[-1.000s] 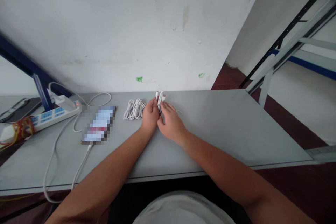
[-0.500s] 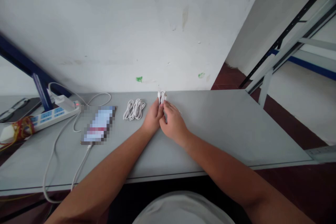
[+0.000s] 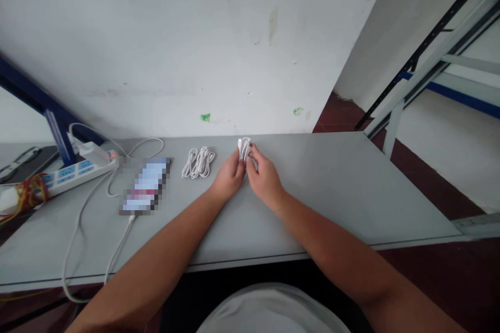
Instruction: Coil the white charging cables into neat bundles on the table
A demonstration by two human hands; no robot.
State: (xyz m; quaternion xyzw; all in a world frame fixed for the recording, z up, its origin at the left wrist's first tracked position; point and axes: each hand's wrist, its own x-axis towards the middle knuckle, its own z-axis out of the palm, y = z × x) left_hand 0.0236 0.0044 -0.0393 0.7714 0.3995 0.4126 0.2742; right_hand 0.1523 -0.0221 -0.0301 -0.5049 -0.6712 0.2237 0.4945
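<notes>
Left hand (image 3: pixel 230 177) and right hand (image 3: pixel 265 179) parted slightly.
Both grips pinched the coiled white cable (image 3: pixel 245 150), plug (image 3: pixel 239 142) pointing upward.

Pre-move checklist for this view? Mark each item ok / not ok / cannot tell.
1. Left hand on the white cable bundle: ok, its fingers pinch the bundle's lower part.
2. Right hand on the same bundle: ok, its fingertips meet the bundle from the right.
3. Bundle's loops even: cannot tell, the hands cover much of it.
4. Connector end visible: ok, a small white plug sits at the bundle's top.
5. Coiled white cable apart from the left hand: ok, it lies separately on the grey table.
6. Pixelated device state: cannot tell, its face is obscured.
</notes>
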